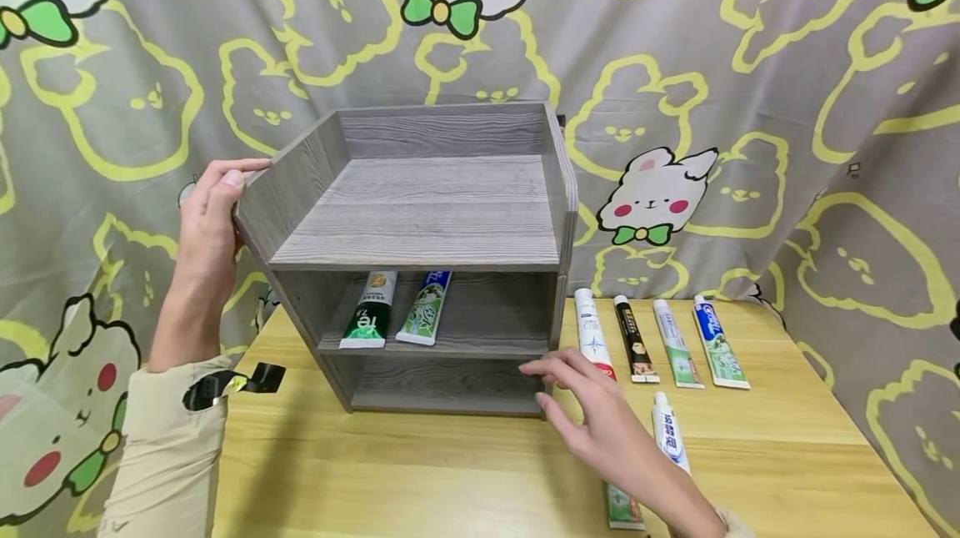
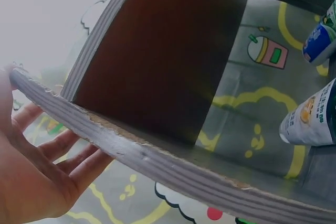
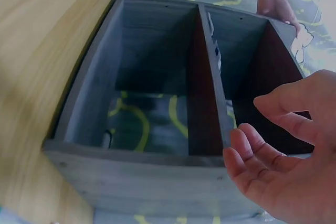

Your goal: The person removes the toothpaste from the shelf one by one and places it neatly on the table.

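Note:
A grey wood-grain desktop shelf (image 1: 442, 221) stands on the table. My left hand (image 1: 210, 221) grips the top edge of its left side panel; in the left wrist view the fingers (image 2: 68, 150) lie along the panel's outer face. My right hand (image 1: 592, 404) hovers empty by the lower right front corner, fingers loosely bent and thumb apart. In the right wrist view this hand (image 3: 289, 150) shows before the shelf's openings. On the middle level lie two toothpaste tubes, a green-and-white one (image 1: 371, 309) and a blue-and-green one (image 1: 426, 309).
Right of the shelf, a row of toothpaste tubes lies on the table: white-and-red (image 1: 592, 334), black (image 1: 636, 342), white-and-green (image 1: 678, 346) and blue-and-green (image 1: 720, 346). A white tube (image 1: 667, 434) and a green one (image 1: 624, 509) are partly behind my right arm. A patterned curtain (image 1: 480, 62) hangs behind.

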`<state>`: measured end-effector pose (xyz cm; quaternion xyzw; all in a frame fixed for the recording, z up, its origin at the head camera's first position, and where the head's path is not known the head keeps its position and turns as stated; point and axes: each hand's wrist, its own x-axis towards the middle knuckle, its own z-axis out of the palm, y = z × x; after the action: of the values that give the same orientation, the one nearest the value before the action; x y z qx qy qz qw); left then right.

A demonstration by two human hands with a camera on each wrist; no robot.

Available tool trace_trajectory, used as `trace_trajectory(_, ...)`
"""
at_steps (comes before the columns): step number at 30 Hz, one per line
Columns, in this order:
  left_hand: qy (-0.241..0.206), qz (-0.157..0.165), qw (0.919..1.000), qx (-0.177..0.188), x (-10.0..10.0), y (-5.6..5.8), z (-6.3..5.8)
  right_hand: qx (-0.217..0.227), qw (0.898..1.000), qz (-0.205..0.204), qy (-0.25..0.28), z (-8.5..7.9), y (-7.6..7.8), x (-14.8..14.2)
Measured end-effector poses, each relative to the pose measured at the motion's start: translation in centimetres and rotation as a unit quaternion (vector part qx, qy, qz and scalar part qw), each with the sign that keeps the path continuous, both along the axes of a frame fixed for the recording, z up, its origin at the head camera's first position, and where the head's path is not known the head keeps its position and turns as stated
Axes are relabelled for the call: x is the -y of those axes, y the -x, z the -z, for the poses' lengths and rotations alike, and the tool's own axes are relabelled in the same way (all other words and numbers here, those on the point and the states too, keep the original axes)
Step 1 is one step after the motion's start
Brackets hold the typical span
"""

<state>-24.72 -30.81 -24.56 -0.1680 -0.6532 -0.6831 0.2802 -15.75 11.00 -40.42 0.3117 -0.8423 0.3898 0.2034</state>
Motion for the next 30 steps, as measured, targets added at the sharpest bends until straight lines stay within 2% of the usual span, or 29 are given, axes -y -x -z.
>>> trace_trajectory(7,-0.013,-0.007,0.9999,0.001,-0.1,0.3,0.0,-0.005,0.999,-0.029,0.023,-1.4,1.6,3.1)
trace_trajectory(13,-0.022,-0.008,0.9997,0.005,-0.1,0.3,0.1,-0.014,0.999,-0.032,0.036,-2.2,3.1,5.9)
trace_trajectory(19,-0.012,-0.023,0.9997,0.003,-0.2,0.2,0.0,0.007,0.999,-0.011,0.048,-2.5,4.5,7.9)
trace_trajectory(30,-0.014,-0.028,0.9995,0.008,-0.4,0.4,0.2,0.080,0.996,0.037,0.023,-2.8,6.7,12.1)
